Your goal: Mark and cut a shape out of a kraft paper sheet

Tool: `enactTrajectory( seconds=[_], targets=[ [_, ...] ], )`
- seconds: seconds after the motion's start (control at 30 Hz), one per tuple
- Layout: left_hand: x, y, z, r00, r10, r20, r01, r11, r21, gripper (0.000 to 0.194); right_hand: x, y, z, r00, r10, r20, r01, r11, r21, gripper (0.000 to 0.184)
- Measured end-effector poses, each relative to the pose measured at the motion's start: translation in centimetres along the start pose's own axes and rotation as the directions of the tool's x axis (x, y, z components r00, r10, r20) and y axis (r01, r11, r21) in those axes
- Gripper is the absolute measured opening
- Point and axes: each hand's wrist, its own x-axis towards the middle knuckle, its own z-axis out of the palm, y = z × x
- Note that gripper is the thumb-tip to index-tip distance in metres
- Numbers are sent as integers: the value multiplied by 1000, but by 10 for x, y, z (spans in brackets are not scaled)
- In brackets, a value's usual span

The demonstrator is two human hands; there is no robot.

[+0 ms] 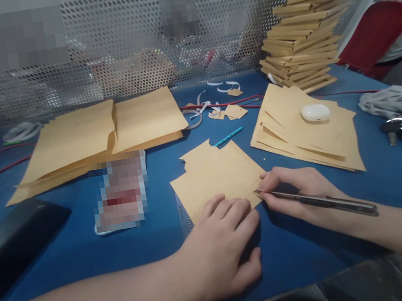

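Observation:
A notched piece of brown kraft paper (213, 181) lies flat on the blue tabletop (133, 253). My left hand (222, 249) presses on its near edge, fingers apart and bent a little. Part of a clear ruler (183, 214) shows at the paper's left edge; the rest is hidden. In my right hand (301, 185) is a slim metal utility knife (323, 202), pinched like a pen. Its tip touches, or nearly touches, the paper's right edge. A twisted blue stick (229, 137) lies just behind the paper.
Large brown envelopes (76, 134) and a phone (122, 193) lie left, near a dark case (17, 245). To the right, a white earbud case (315, 113) rests on cut kraft sheets (300, 147). Beyond are a tall envelope stack (300, 33), keys (392, 133), paper scraps (235, 111) and red cables.

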Motion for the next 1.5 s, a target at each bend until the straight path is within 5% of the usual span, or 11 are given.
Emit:
enactTrajectory(
  seconds=[1.5],
  targets=[
    [0, 2, -2, 1000, -11, -15, 11, 1000, -25, 41, -2, -2, 2, 999, 24, 29, -22, 998, -55, 4]
  ],
)
